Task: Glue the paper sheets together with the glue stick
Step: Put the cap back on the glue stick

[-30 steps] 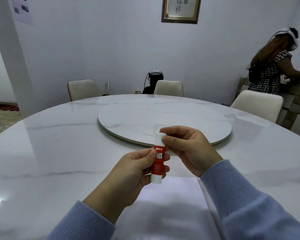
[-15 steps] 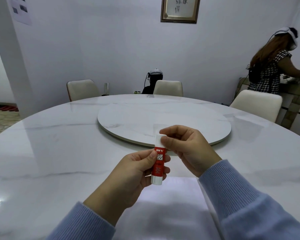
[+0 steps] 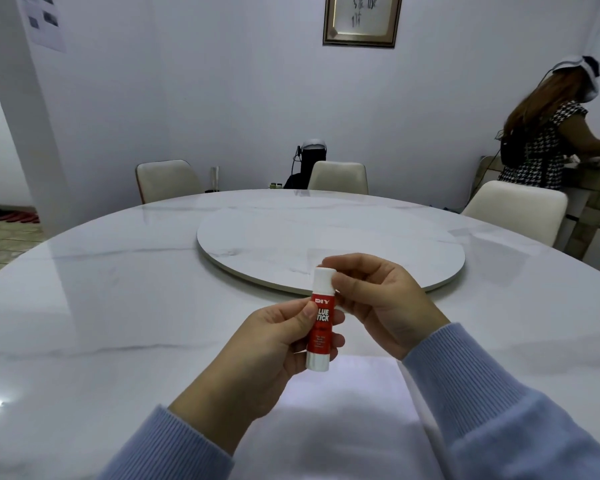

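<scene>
A red and white glue stick [image 3: 320, 327] stands upright in the air above the table. My left hand [image 3: 274, 348] grips its red body from the left. My right hand [image 3: 378, 303] pinches its white cap [image 3: 323, 279] from the right; the cap sits on the tube. White paper sheets [image 3: 343, 417] lie flat on the table below my hands, near the front edge, partly hidden by my blue sleeves.
The round white marble table [image 3: 101, 323] carries a raised turntable [image 3: 326, 244] in its middle. Three pale chairs [image 3: 338, 176] stand around the far side. A person [image 3: 548, 140] works at a counter at the far right.
Both hands and the glue stick stay almost still. My right fingers have shifted slightly on the cap, which shows a bit more.
</scene>
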A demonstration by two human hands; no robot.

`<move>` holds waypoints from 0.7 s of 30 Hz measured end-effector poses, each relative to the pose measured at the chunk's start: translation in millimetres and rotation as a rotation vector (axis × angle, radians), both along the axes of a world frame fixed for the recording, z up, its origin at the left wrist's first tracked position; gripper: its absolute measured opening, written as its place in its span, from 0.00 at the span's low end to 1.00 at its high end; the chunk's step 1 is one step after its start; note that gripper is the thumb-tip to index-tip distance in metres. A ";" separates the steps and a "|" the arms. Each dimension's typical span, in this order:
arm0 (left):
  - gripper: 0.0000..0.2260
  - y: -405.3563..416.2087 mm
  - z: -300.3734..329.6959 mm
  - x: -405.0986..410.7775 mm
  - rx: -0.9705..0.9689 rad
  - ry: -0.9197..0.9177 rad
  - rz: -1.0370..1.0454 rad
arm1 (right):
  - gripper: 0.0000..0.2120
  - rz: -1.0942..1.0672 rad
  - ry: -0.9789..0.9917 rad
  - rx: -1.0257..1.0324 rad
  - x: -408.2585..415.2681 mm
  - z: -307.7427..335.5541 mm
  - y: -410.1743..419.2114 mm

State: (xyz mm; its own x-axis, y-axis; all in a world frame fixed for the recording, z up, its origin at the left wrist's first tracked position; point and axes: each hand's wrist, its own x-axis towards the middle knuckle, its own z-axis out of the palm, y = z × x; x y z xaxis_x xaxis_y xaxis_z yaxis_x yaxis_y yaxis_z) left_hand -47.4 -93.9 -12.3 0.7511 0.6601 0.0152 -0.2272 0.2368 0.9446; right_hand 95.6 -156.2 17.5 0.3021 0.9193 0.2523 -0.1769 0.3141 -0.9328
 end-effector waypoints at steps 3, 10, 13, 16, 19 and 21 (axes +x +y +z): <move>0.13 0.4 0.1 -0.4 0.007 -0.007 -0.002 | 0.10 -0.002 -0.031 -0.003 -1.9 0.4 1.3; 0.15 -1.6 0.0 -0.1 0.016 0.006 -0.018 | 0.05 -0.087 -0.075 -0.004 -6.3 0.8 2.9; 0.16 0.1 0.2 -0.2 0.006 -0.016 -0.011 | 0.06 0.005 -0.028 -0.002 -0.7 3.0 1.1; 0.17 -0.3 0.6 -0.4 0.007 -0.019 -0.022 | 0.08 0.053 0.019 0.002 -1.0 3.6 -1.8; 0.16 0.0 0.0 -0.1 0.015 -0.022 -0.014 | 0.09 -0.089 -0.077 -0.005 -7.0 -1.5 4.5; 0.15 2.2 0.2 -0.5 0.000 -0.046 -0.005 | 0.11 -0.093 -0.099 -0.019 -5.5 -1.8 6.2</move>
